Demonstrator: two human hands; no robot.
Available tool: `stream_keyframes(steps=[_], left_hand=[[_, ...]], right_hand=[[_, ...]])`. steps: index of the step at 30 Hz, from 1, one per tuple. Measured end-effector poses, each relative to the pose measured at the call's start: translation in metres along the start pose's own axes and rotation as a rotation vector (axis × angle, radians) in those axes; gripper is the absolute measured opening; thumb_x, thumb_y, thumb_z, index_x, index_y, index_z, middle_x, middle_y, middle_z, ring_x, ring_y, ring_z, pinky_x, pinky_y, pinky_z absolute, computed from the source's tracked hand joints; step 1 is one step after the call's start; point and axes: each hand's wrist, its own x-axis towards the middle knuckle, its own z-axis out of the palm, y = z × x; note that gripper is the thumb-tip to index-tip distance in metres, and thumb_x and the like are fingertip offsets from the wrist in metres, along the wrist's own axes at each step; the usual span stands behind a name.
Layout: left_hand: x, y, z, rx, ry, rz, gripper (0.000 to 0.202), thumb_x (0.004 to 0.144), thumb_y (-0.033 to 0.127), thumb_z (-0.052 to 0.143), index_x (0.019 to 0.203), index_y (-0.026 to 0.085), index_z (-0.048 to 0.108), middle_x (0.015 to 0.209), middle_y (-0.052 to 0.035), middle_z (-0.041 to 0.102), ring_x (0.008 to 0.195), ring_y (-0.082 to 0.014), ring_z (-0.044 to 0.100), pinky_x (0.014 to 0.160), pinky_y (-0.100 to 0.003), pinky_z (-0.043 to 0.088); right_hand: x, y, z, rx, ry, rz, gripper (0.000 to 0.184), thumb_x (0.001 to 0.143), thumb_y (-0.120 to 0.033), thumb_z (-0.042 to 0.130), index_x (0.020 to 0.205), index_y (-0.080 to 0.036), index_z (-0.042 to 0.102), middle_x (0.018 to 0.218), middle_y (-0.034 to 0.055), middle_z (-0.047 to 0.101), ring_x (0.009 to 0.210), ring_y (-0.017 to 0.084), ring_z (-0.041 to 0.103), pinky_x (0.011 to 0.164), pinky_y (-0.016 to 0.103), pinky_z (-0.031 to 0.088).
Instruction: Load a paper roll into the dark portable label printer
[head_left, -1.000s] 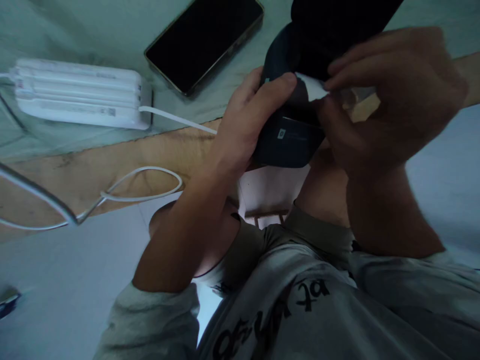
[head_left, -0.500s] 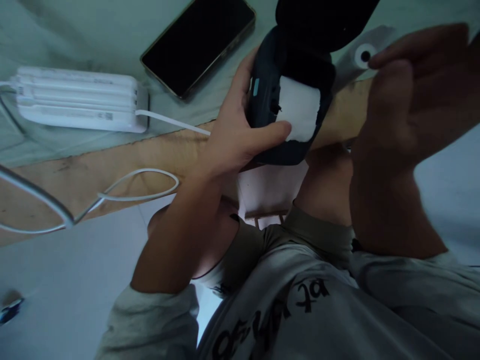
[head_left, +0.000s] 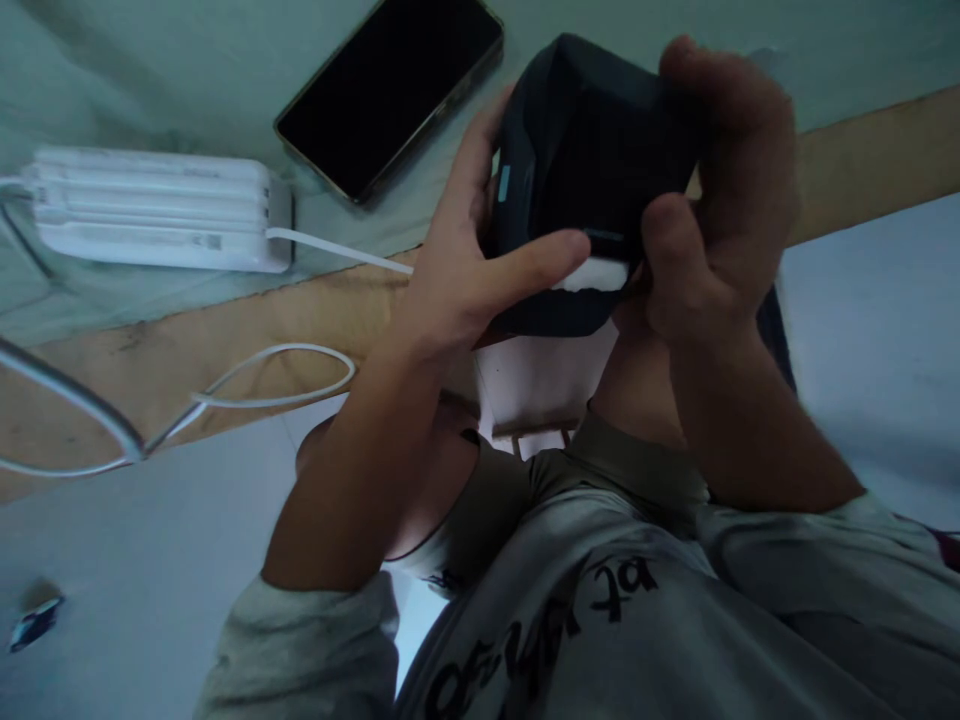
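A dark label printer (head_left: pixel 611 150) is held up over the table's near edge, its lid folded down over the paper. Along its front, a strip of white paper (head_left: pixel 596 274) sticks out below the lid. My left hand (head_left: pixel 480 240) grips the printer's left side, with the thumb lying across the front by the paper. Around the right side is my right hand (head_left: pixel 727 190), its thumb at the front corner and its fingers at the back of the lid. Whether the lid is fully latched I cannot tell.
A black phone (head_left: pixel 394 90) lies on the pale green cloth (head_left: pixel 172 80), left of the printer. Further left sits a white power adapter or power bank (head_left: pixel 154 210) with a white cable (head_left: pixel 337 250) running toward my left wrist. Another cable loops over the wooden edge (head_left: pixel 247 325).
The printer's lid has swung from raised to down, covering most of the paper. My right hand has come in from the right, by the paper roll, onto the printer.
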Motion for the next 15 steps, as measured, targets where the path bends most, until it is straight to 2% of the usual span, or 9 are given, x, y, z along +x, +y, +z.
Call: stream_keyframes(steps=[2, 5, 9, 12, 15], left_hand=[[-0.0012, 0.0022, 0.005, 0.023, 0.082, -0.055, 0.043, 0.073, 0.03, 0.071, 0.111, 0.024, 0.052, 0.11, -0.0012, 0.056, 0.106, -0.0119, 0.056, 0.092, -0.022, 0.047], [-0.0028, 0.0059, 0.0094, 0.114, 0.167, -0.13, 0.029, 0.078, 0.037, 0.067, 0.101, 0.022, 0.058, 0.088, -0.0016, 0.056, 0.082, -0.0089, 0.055, 0.071, -0.02, 0.046], [-0.0018, 0.0054, 0.0059, 0.045, 0.108, -0.124, 0.026, 0.077, 0.031, 0.068, 0.099, 0.021, 0.058, 0.086, -0.0023, 0.056, 0.076, -0.0098, 0.054, 0.064, -0.022, 0.046], [0.0002, 0.0027, 0.0051, -0.008, 0.107, -0.098, 0.024, 0.078, 0.029, 0.066, 0.098, 0.019, 0.058, 0.082, -0.0025, 0.053, 0.068, -0.009, 0.052, 0.056, -0.022, 0.043], [0.0012, 0.0034, 0.0125, -0.05, 0.129, -0.132, 0.023, 0.079, 0.029, 0.065, 0.098, 0.02, 0.057, 0.085, -0.0034, 0.057, 0.073, -0.0111, 0.057, 0.061, -0.023, 0.047]], right_hand=[[0.0023, 0.0041, 0.0016, 0.016, -0.046, 0.006, 0.049, 0.084, -0.039, 0.05, 0.132, -0.028, 0.044, 0.135, -0.0015, 0.045, 0.133, 0.016, 0.043, 0.12, 0.035, 0.037], [0.0052, 0.0048, 0.0011, 0.019, -0.09, 0.009, 0.052, 0.084, -0.041, 0.051, 0.133, -0.027, 0.042, 0.134, -0.0011, 0.045, 0.132, 0.015, 0.044, 0.119, 0.033, 0.038], [0.0059, 0.0015, -0.0002, -0.049, -0.119, -0.012, 0.049, 0.084, -0.036, 0.051, 0.132, -0.031, 0.042, 0.132, -0.0049, 0.046, 0.127, 0.009, 0.046, 0.114, 0.027, 0.042], [0.0051, 0.0018, 0.0001, -0.079, -0.13, -0.057, 0.047, 0.084, -0.034, 0.05, 0.131, -0.032, 0.041, 0.131, -0.0057, 0.047, 0.129, 0.009, 0.045, 0.115, 0.026, 0.041], [0.0035, 0.0051, 0.0009, -0.109, -0.125, -0.007, 0.044, 0.088, -0.041, 0.043, 0.13, -0.033, 0.038, 0.13, -0.0058, 0.045, 0.128, 0.008, 0.045, 0.115, 0.024, 0.041]])
